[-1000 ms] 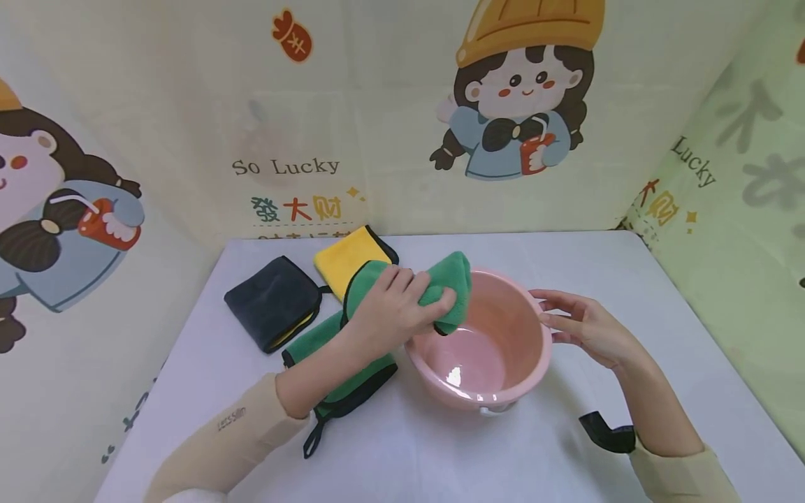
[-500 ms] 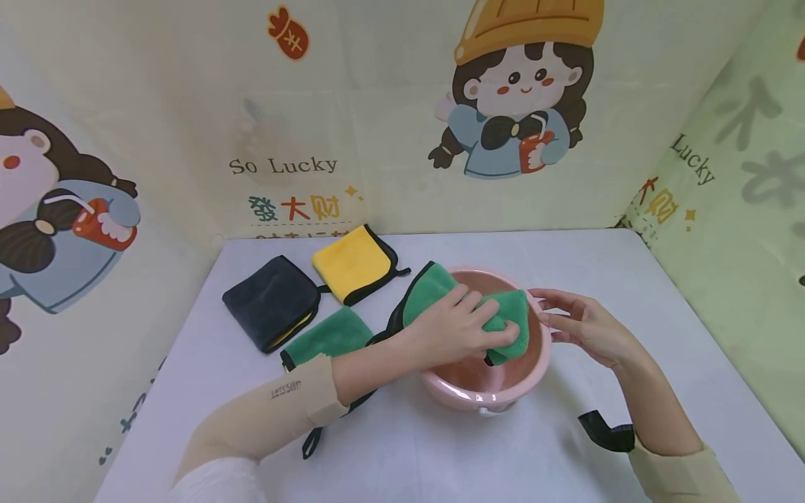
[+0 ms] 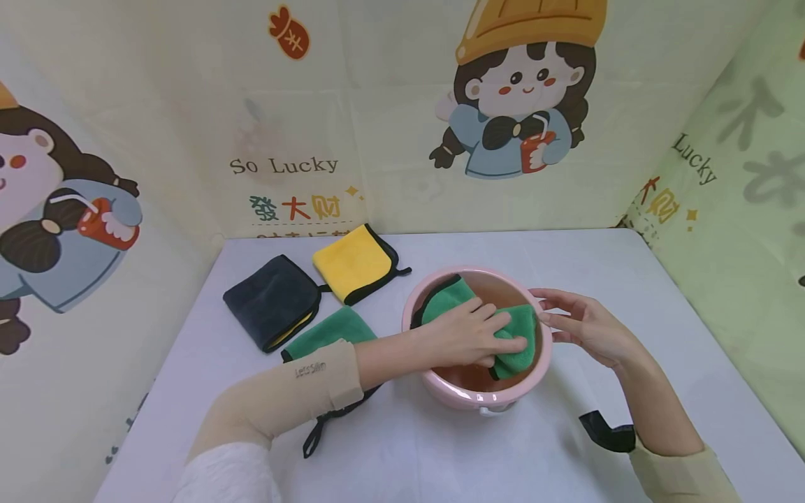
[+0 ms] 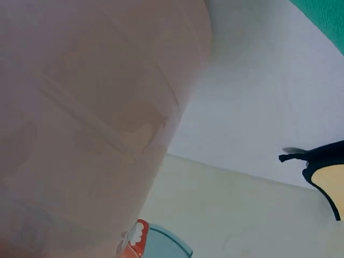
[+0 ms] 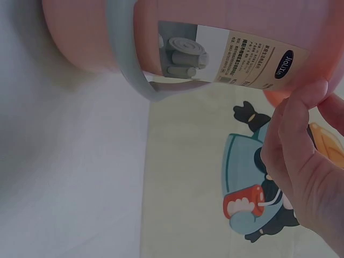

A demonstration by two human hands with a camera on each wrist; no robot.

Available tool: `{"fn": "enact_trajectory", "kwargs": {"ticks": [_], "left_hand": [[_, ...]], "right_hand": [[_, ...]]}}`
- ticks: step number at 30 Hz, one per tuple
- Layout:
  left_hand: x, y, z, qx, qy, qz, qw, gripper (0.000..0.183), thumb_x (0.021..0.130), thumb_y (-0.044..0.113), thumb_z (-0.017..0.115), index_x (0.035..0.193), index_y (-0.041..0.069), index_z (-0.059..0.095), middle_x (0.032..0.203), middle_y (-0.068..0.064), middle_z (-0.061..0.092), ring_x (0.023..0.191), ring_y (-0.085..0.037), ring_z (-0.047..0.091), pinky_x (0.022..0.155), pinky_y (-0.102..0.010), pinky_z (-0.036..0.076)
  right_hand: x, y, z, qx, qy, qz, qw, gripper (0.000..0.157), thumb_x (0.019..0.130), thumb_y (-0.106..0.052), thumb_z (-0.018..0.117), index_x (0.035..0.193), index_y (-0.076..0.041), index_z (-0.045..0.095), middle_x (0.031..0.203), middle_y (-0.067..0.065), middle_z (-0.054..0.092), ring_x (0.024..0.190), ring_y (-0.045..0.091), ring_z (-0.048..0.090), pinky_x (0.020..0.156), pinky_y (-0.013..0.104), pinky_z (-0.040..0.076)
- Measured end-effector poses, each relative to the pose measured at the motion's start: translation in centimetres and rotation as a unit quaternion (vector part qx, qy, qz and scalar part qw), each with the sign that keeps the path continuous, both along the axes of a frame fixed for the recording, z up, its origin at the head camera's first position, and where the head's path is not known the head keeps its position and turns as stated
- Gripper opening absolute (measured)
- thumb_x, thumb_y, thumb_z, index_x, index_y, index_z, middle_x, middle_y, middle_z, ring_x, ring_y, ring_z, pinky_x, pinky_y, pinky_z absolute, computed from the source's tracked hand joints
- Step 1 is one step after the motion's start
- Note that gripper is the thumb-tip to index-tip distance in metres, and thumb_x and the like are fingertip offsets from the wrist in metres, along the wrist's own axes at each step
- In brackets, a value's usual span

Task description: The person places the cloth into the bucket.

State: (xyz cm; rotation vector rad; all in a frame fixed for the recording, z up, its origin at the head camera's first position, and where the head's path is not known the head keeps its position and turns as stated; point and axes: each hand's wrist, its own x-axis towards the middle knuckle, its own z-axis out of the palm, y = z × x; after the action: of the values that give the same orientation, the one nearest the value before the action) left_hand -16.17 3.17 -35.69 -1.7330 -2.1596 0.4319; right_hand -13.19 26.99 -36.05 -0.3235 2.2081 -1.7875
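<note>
A pink bucket (image 3: 462, 397) stands upright on the table, its wall (image 4: 97, 107) filling much of the left wrist view. My left hand (image 3: 474, 335) is down inside the bucket's mouth and grips a green towel (image 3: 518, 353) with black edging, bunched on both sides of the fingers. At the right side of the rim, my right hand (image 3: 585, 328) pinches the bucket's edge between fingers and thumb. In the right wrist view, that grip sits beside a printed label (image 5: 231, 54) and the pale handle (image 5: 129, 59).
Another green towel (image 3: 330, 335) lies left of the bucket, partly under my left forearm. Behind it are a folded dark grey towel (image 3: 273, 300) and a yellow towel (image 3: 352, 262). A printed curtain (image 3: 390, 126) hangs along the table's back edge.
My left hand has carried the green towel rightward from over the bucket's left rim and down into the bucket. My right hand stays at the rim.
</note>
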Motion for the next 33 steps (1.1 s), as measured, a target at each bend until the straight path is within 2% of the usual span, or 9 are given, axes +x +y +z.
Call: {"fn": "enact_trajectory", "kwargs": {"ticks": [7, 15, 25, 29, 33], "left_hand": [[-0.4, 0.2, -0.1, -0.081, -0.020, 0.029, 0.9961, 0.046, 0.095, 0.044, 0.034, 0.140, 0.034, 0.028, 0.125, 0.000, 0.042, 0.107, -0.014, 0.044, 0.083, -0.025, 0.039], [-1.0, 1.1, -0.6, -0.169, -0.079, 0.070, 0.9799, 0.050, 0.098, 0.043, 0.028, 0.145, 0.033, 0.015, 0.139, -0.001, 0.031, 0.123, -0.015, 0.035, 0.094, -0.028, 0.035], [-1.1, 1.9, -1.4, -0.225, -0.136, 0.105, 0.9593, 0.053, 0.097, 0.045, 0.029, 0.145, 0.036, 0.010, 0.141, 0.003, 0.028, 0.125, -0.011, 0.033, 0.095, -0.027, 0.034], [-1.0, 2.0, -1.7, -0.238, -0.127, 0.106, 0.9572, 0.053, 0.096, 0.046, 0.030, 0.145, 0.037, 0.010, 0.142, 0.005, 0.028, 0.125, -0.011, 0.034, 0.094, -0.026, 0.035], [-0.9, 2.0, -1.8, -0.234, -0.119, 0.101, 0.9596, 0.054, 0.096, 0.047, 0.032, 0.144, 0.037, 0.012, 0.140, 0.004, 0.030, 0.122, -0.011, 0.037, 0.091, -0.025, 0.037]], "right_hand": [[0.0, 0.1, 0.0, -0.018, 0.008, 0.012, 1.000, 0.037, 0.091, -0.001, 0.051, 0.128, -0.006, 0.048, 0.106, 0.001, 0.055, 0.088, 0.011, 0.062, 0.072, 0.030, 0.053], [0.0, 0.1, -0.1, -0.013, 0.012, 0.012, 1.000, 0.037, 0.091, -0.001, 0.051, 0.128, -0.007, 0.049, 0.107, 0.000, 0.056, 0.088, 0.011, 0.063, 0.071, 0.029, 0.053], [0.1, 0.1, 0.0, -0.012, 0.012, 0.011, 1.000, 0.037, 0.091, -0.002, 0.051, 0.128, -0.006, 0.048, 0.108, 0.000, 0.056, 0.087, 0.011, 0.063, 0.071, 0.029, 0.053], [0.1, 0.0, 0.0, -0.003, 0.015, 0.010, 1.000, 0.037, 0.091, -0.003, 0.051, 0.128, -0.005, 0.048, 0.109, -0.002, 0.057, 0.089, 0.011, 0.062, 0.072, 0.029, 0.053], [0.0, 0.1, -0.1, -0.001, 0.015, 0.008, 1.000, 0.037, 0.091, -0.004, 0.051, 0.128, -0.006, 0.048, 0.109, -0.003, 0.057, 0.089, 0.011, 0.062, 0.072, 0.029, 0.053]]}}
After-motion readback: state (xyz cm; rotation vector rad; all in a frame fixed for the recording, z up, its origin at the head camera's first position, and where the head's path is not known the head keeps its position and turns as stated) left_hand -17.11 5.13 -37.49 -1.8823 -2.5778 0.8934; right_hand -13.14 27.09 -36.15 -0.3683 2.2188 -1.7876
